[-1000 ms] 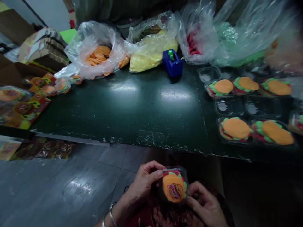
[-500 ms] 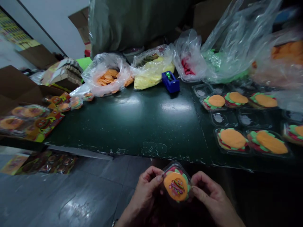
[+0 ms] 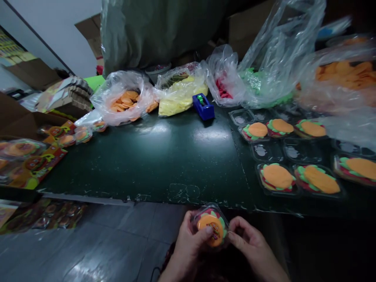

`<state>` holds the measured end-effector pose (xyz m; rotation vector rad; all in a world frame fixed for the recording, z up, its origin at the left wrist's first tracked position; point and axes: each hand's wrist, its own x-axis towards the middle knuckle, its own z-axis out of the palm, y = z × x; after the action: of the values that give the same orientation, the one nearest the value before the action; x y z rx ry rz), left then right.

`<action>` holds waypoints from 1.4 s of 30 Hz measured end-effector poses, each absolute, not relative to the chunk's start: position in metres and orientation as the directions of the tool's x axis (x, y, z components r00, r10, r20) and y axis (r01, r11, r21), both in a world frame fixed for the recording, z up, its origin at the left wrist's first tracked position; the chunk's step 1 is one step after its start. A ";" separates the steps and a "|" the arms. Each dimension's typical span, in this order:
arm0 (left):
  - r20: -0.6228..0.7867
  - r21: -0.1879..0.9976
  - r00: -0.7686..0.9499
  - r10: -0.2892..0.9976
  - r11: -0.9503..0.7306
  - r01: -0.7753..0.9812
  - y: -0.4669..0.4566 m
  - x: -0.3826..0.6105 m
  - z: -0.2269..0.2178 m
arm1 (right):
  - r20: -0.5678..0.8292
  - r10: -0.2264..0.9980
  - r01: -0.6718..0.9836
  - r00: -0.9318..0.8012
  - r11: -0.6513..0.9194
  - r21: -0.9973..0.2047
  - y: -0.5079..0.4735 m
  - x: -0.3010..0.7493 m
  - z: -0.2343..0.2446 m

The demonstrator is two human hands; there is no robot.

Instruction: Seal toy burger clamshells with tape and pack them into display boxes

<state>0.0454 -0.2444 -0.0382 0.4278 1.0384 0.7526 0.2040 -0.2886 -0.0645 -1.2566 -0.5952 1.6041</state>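
Note:
A small clear plastic box (image 3: pixel 217 214) with a toy burger inside is held up just off the near edge of the table. Its lid carries a cartoon burger sticker, over an orange bun with green and red layers. My left hand (image 3: pixel 190 239) grips the box from the left, thumb lying across the lid and partly covering the sticker. On the other side, my right hand (image 3: pixel 250 239) pinches at the box's right edge with thumb and forefinger. The fingers under the box are hidden.
Open boxes with burger pieces (image 3: pixel 277 177) fill the table's right side. Along the back stand plastic bags of orange pieces (image 3: pixel 125 101), yellow sheets (image 3: pixel 179 98) and red pieces (image 3: pixel 223 89), plus a blue tape dispenser (image 3: pixel 203 107). Packaged burgers (image 3: pixel 22 149) sit left.
My left thumb has moved from the box's edge onto its lid, over the sticker. The box and both hands appear slightly further left in view, and the whole view has shifted a little.

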 end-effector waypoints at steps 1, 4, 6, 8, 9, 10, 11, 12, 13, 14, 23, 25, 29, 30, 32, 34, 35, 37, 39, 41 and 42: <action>-0.616 0.647 0.281 0.736 0.677 -0.351 -0.244 0.047 -0.038 | -0.447 0.894 -0.415 0.013 -0.402 -0.816 -0.287 0.203 -0.065; -0.610 0.666 0.255 0.751 0.659 -0.349 -0.245 0.049 -0.041 | -0.461 0.887 -0.475 0.017 -0.399 -0.785 -0.279 0.196 -0.061; -0.591 0.684 0.240 0.770 0.636 -0.356 -0.245 0.049 -0.045 | -0.490 0.871 -0.532 -0.018 -0.424 -0.734 -0.269 0.188 -0.056; -0.570 0.697 0.242 0.785 0.618 -0.364 -0.245 0.047 -0.050 | -0.527 0.847 -0.595 -0.069 -0.459 -0.660 -0.258 0.181 -0.051; -0.561 0.700 0.252 0.789 0.614 -0.364 -0.244 0.046 -0.052 | -0.543 0.835 -0.619 -0.092 -0.475 -0.626 -0.254 0.178 -0.048; -0.552 0.703 0.264 0.790 0.612 -0.361 -0.244 0.045 -0.054 | -0.556 0.823 -0.634 -0.113 -0.491 -0.597 -0.250 0.177 -0.046; -0.543 0.706 0.278 0.792 0.610 -0.360 -0.243 0.045 -0.055 | -0.569 0.812 -0.641 -0.132 -0.508 -0.576 -0.247 0.176 -0.045; -0.535 0.709 0.288 0.794 0.608 -0.358 -0.242 0.044 -0.056 | -0.579 0.803 -0.641 -0.144 -0.522 -0.563 -0.245 0.176 -0.043; -0.534 0.710 0.294 0.793 0.609 -0.353 -0.241 0.044 -0.057 | -0.588 0.795 -0.637 -0.148 -0.531 -0.558 -0.244 0.176 -0.042; -0.539 0.709 0.299 0.787 0.616 -0.344 -0.240 0.043 -0.057 | -0.603 0.785 -0.632 -0.144 -0.541 -0.555 -0.243 0.176 -0.042; -0.594 0.750 0.251 0.764 0.639 -0.169 -0.248 0.031 -0.073 | -0.772 0.630 -0.561 0.079 -0.612 -0.557 -0.244 0.161 -0.032; -0.604 0.741 0.256 0.755 0.650 -0.168 -0.249 0.028 -0.078 | -0.782 0.618 -0.554 0.082 -0.623 -0.552 -0.242 0.159 -0.030; -0.538 0.711 0.316 0.782 0.622 -0.327 -0.241 0.029 -0.080 | -0.734 0.678 -0.577 0.038 -0.585 -0.570 -0.237 0.156 -0.033; -0.519 0.695 0.334 0.787 0.616 -0.372 -0.238 0.030 -0.078 | -0.710 0.703 -0.583 0.031 -0.564 -0.584 -0.235 0.155 -0.034; -0.504 0.656 0.349 0.790 0.613 -0.440 -0.236 0.032 -0.073 | -0.654 0.757 -0.587 0.008 -0.526 -0.616 -0.236 0.153 -0.035; -0.510 0.623 0.334 0.793 0.608 -0.492 -0.239 0.031 -0.067 | -0.593 0.805 -0.591 -0.015 -0.486 -0.644 -0.241 0.153 -0.037; -0.511 0.610 0.318 0.798 0.598 -0.520 -0.241 0.030 -0.063 | -0.561 0.828 -0.594 -0.015 -0.459 -0.661 -0.247 0.153 -0.039; -0.507 0.588 0.285 0.813 0.568 -0.576 -0.247 0.028 -0.058 | -0.510 0.860 -0.583 0.017 -0.406 -0.704 -0.261 0.156 -0.045; -0.499 0.568 0.271 0.823 0.547 -0.615 -0.253 0.026 -0.053 | -0.480 0.873 -0.535 0.089 -0.365 -0.762 -0.278 0.160 -0.052; -0.487 0.552 0.274 0.830 0.535 -0.639 -0.256 0.027 -0.049 | -0.457 0.876 -0.458 0.155 -0.346 -0.819 -0.292 0.164 -0.057; -0.476 0.547 0.282 0.833 0.532 -0.647 -0.257 0.029 -0.048 | -0.439 0.882 -0.416 0.174 -0.338 -0.844 -0.296 0.165 -0.057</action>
<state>0.0287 -0.2567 -0.0478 0.2676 0.8057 1.0063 0.1648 -0.2963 -0.0574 -1.3069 -0.5050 1.4450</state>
